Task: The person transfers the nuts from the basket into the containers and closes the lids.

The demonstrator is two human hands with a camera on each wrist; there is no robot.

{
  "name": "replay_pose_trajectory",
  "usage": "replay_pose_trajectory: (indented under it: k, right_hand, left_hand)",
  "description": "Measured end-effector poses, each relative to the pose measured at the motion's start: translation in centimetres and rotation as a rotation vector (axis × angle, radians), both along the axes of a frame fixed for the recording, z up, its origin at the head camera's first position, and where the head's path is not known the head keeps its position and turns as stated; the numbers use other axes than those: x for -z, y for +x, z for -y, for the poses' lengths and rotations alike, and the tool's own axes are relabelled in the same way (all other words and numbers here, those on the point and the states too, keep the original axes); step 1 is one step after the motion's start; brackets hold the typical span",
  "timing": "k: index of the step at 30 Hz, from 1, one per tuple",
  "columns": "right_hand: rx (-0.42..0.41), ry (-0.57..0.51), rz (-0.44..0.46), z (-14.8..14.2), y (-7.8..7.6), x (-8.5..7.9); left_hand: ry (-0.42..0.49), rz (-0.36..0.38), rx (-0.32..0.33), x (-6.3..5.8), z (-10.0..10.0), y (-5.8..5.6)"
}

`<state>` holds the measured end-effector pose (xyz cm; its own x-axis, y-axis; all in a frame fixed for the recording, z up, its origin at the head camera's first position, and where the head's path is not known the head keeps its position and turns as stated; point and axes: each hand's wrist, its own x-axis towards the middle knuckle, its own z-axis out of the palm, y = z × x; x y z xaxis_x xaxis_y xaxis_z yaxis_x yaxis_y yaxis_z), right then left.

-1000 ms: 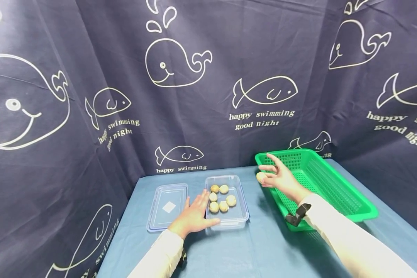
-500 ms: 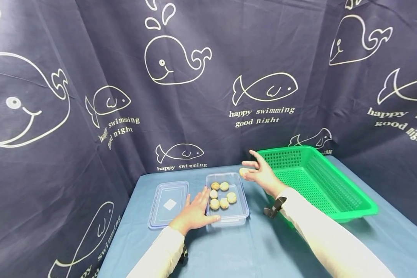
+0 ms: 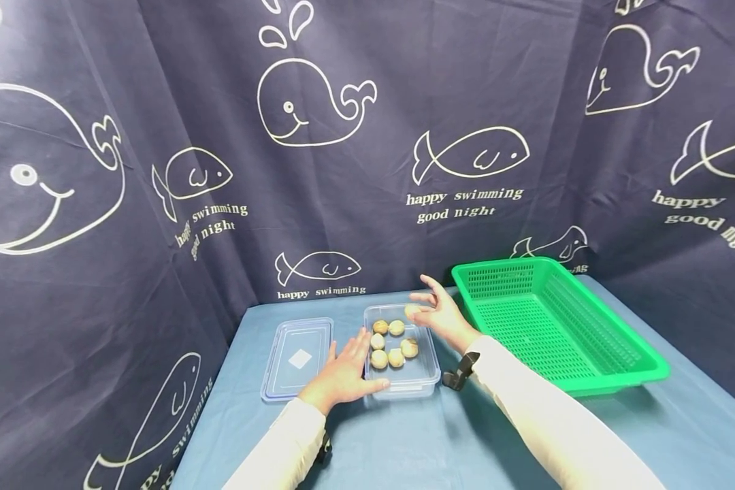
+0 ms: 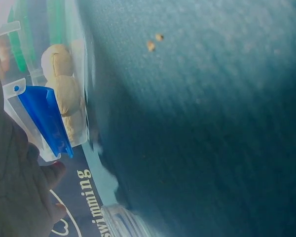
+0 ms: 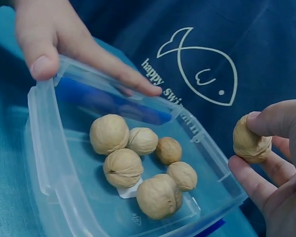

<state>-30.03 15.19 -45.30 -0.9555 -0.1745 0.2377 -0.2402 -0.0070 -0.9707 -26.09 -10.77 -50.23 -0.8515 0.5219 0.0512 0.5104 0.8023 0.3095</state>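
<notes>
A clear plastic food container (image 3: 413, 390) stands in the middle of the table, with several pale brown walnuts (image 5: 123, 169) on its floor. My left hand (image 3: 343, 376) lies along the container's left side, fingers fairly straight and thumb at the near corner. Over the far right part of the container, my right hand (image 3: 448, 321) pinches one walnut (image 5: 250, 142) between thumb and fingertips. The right wrist view has that walnut just outside the rim's outline, apart from the others. A blue clip flap (image 4: 45, 116) hangs on the container's side near the left hand.
A flat clear lid (image 3: 286, 340) with a white label lies left of the container. At the right stands a green slotted basket (image 3: 640, 378). Small crumbs (image 4: 151, 46) dot the blue tablecloth. A dark printed curtain (image 3: 343, 197) rises behind the table.
My right hand has moved left with the walnut, from the green basket's near-left edge to over the container. The left hand has stayed at the container's side.
</notes>
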Motion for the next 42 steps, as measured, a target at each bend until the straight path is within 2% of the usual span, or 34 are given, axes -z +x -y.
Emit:
replay_pose_trajectory:
  k: [9, 19, 26, 29, 32, 39, 42]
  right_hand:
    - [0.108, 0.045, 0.03, 0.1, -0.3, 0.2]
    - [0.305, 0.115, 0.051, 0.2, -0.3, 0.0]
    - [0.382, 0.141, 0.02, 0.3, 0.1, 0.5]
    - [0.402, 0.215, -0.017, 0.5, 1.0, 0.7]
    - [0.406, 0.319, -0.071, 0.7, 2.1, 1.0]
    - [0.395, 0.627, -0.239, 0.9, 4.5, 2.6]
    - [0.359, 0.751, -0.244, 1.2, 5.2, 3.7]
  left_hand:
    - [0.01, 0.009, 0.012, -0.4, -0.4, 0.2]
    - [0.012, 0.014, 0.008, -0.2, -0.4, 0.0]
    - [0.052, 0.033, 0.021, -0.1, 0.0, 0.0]
    - [0.092, 0.053, 0.009, -0.1, 0.2, 0.0]
    - [0.127, 0.064, -0.034, -0.1, 0.3, 0.0]
    - [0.169, -0.031, -0.174, -0.7, -1.5, 0.4]
    - [0.171, -0.033, -0.231, -0.6, -2.7, 0.5]
